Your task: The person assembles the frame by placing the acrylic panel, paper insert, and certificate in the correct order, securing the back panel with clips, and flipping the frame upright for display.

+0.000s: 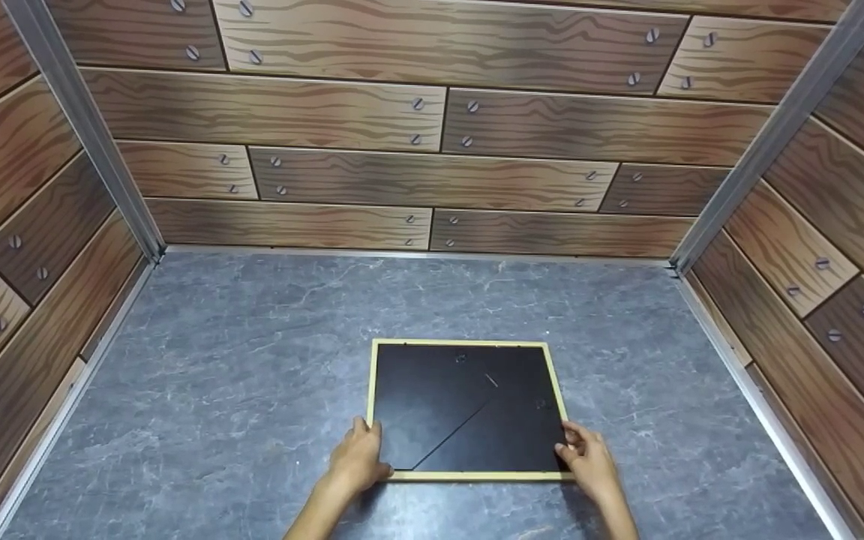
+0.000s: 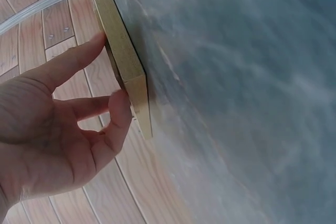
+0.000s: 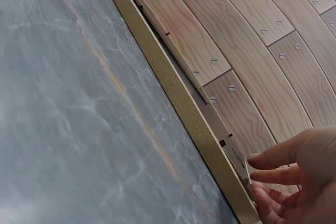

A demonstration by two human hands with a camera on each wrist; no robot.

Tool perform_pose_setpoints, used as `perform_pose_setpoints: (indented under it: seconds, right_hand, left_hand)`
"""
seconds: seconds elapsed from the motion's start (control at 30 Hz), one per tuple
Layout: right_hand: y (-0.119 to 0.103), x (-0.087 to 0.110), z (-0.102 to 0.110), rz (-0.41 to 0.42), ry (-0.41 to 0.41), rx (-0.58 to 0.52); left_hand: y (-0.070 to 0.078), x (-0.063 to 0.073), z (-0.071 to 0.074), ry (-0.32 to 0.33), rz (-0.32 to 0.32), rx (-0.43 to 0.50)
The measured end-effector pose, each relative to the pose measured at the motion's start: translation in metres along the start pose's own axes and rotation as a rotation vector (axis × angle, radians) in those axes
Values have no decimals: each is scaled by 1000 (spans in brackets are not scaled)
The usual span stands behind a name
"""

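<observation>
A picture frame lies back side up, with a pale yellow rim (image 1: 477,476) around a black backing board (image 1: 462,405). A diagonal slit and small metal fittings mark the board. At its near left corner my left hand (image 1: 357,456) grips the frame, fingers along the left side and thumb at the corner. The left wrist view has that hand's fingertips right at the wooden edge (image 2: 122,38). My right hand (image 1: 589,461) holds the near right corner, thumb over the backing and fingers at the outer side. In the right wrist view small dark tabs stand along the inner edge.
The frame lies on a grey marbled tabletop (image 1: 252,360). Wood-plank-patterned panels (image 1: 432,120) rise at the back, left and right. Metal strips (image 1: 769,412) line the table's sides, and metal posts (image 1: 87,127) stand at the back corners.
</observation>
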State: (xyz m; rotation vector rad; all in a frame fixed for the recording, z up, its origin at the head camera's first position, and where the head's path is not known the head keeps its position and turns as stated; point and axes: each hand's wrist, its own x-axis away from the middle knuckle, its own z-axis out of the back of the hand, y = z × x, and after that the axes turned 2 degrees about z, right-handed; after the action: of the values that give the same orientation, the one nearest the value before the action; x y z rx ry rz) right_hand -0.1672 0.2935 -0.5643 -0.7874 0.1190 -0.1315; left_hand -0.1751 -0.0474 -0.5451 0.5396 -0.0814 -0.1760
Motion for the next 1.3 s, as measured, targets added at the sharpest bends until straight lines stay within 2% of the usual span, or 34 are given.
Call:
perform_pose_setpoints:
  seconds: [0.1,0.2,0.33,0.43,0.53,0.8,0.9,1.0,1.1,1.2,1.3]
  right_hand:
    - [-1,-2,0,-14,-11,12]
    - [-2,-5,-1,-1,-9,61]
    - [-3,-8,-4,34,4,126]
    - [-3,-10,-7,66,3,136]
    - [-3,-12,-8,94,11,145]
    - [-14,-9,-11,113,-5,250]
    - [-22,-4,-20,187,-12,258]
    - [-31,2,-33,343,-54,256]
    - [-40,7,-46,464,-152,241]
    - [-50,11,-57,483,-245,247]
    - [-60,13,-66,456,-289,276]
  left_hand:
    - [4,0,-1,26,-37,-41]
    - [6,-1,-3,37,-110,-77]
    - [9,-4,-5,-9,-183,-110]
    - [11,-4,-5,-73,-190,-161]
    - [12,-4,-5,-105,-184,-229]
    - [19,-6,-5,-150,-167,-318]
    - [20,-6,-5,-158,-165,-327]
    - [20,-6,-5,-151,-166,-332]
    - [20,-6,-5,-138,-169,-337]
    - [20,-6,-5,-131,-172,-336]
    - [21,-6,-5,-138,-167,-337]
